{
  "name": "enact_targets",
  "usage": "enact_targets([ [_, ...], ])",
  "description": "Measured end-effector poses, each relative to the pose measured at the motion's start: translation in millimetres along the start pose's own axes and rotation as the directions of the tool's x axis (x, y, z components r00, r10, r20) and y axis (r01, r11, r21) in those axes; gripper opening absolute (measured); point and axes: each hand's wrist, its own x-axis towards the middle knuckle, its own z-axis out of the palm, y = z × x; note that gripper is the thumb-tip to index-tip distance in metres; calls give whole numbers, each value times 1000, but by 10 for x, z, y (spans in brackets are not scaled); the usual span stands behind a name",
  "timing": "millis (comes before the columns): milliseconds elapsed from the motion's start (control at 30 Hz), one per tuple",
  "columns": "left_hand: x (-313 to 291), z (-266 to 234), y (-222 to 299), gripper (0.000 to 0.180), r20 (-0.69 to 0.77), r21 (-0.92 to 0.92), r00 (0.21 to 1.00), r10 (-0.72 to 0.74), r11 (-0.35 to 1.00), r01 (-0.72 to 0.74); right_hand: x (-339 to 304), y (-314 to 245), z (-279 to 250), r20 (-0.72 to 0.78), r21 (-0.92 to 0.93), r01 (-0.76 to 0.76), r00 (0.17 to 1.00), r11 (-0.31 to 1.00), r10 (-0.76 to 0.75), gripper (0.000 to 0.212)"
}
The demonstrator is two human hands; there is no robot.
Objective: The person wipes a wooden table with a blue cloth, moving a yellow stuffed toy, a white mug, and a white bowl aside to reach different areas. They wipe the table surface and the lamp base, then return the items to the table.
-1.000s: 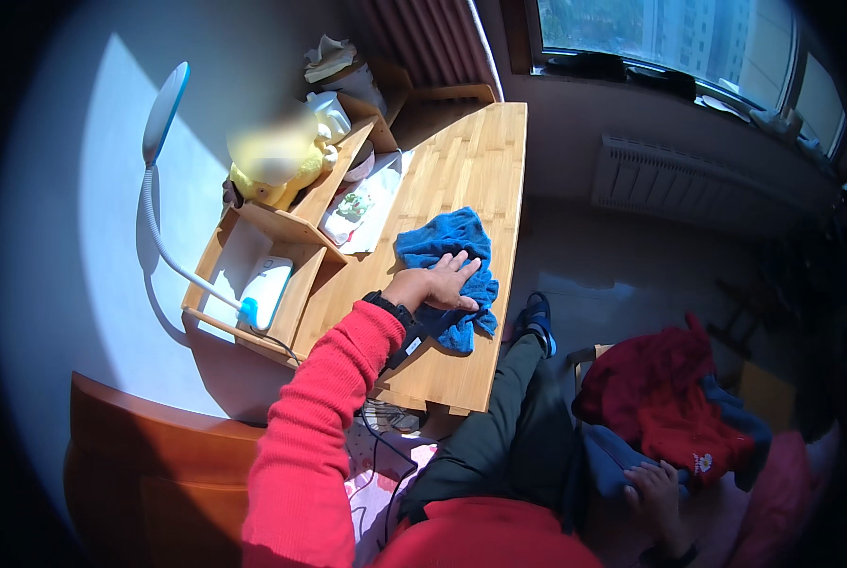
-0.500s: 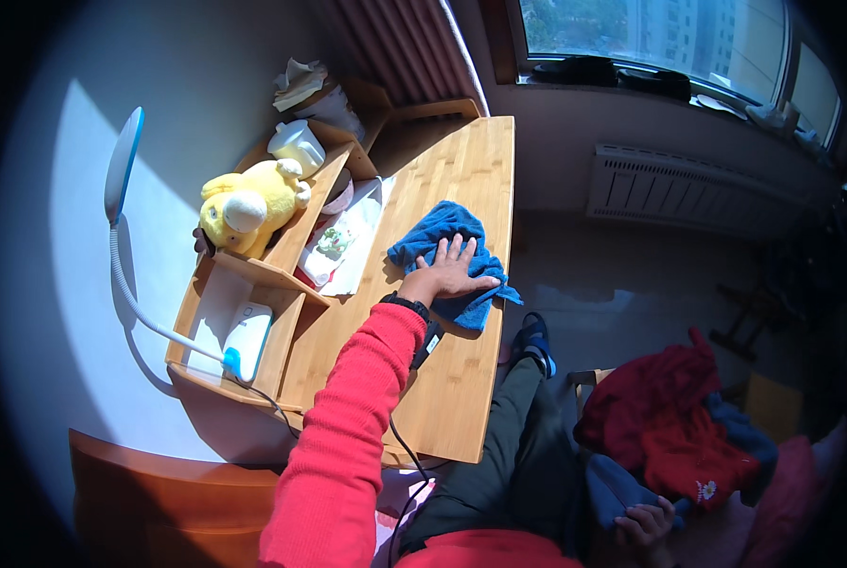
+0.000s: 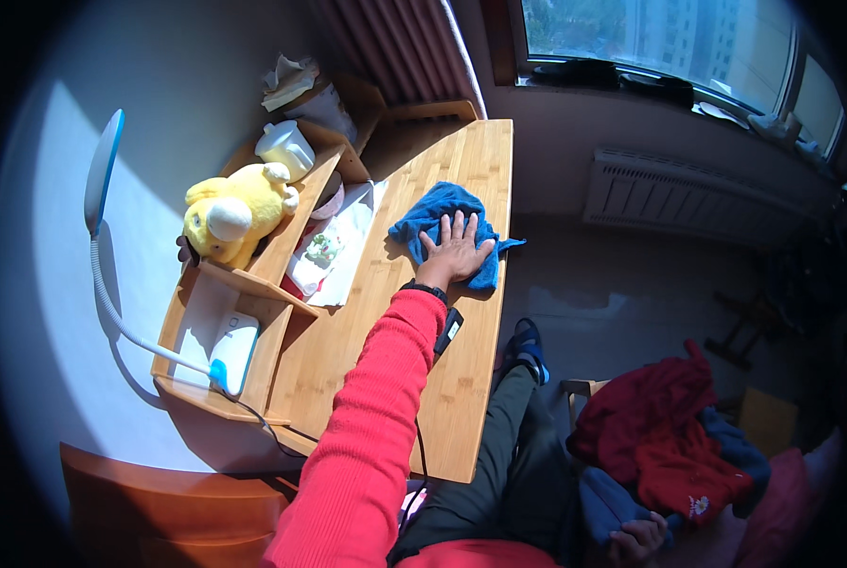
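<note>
My left hand (image 3: 457,254) lies flat with its fingers spread on a crumpled blue cloth (image 3: 433,208), pressing it against the wooden desk (image 3: 348,350). A dark band circles that wrist, below a red ribbed sleeve. Beside the forearm, a small black device (image 3: 450,329) with a cable rests on the desk, partly hidden by the sleeve. At the lower right, my right hand (image 3: 639,540) has its fingers curled around a blue-grey cloth (image 3: 608,502), next to a pile of clothes.
Along the desk's left side, a wooden shelf (image 3: 277,322) carries a yellow plush toy (image 3: 253,204), a white lidded cup (image 3: 286,150) and a white-and-blue lamp (image 3: 236,350). Red clothes (image 3: 688,464) are heaped at the right. A radiator (image 3: 670,194) is under the window.
My left hand and the blue cloth have shifted slightly toward the desk's far end. The right hand stays on the blue-grey cloth. The whole view has moved a little.
</note>
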Motion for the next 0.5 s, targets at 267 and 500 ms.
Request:
enact_targets([
  [267, -399, 118, -45, 75, 48, 47, 996, 80, 995, -83, -49, 8, 20, -46, -29, 31, 998, 999, -33, 14],
  [500, -927, 178, -77, 77, 162, 93, 976, 147, 982, -164, -132, -28, 80, -60, -86, 23, 998, 996, -28, 12],
])
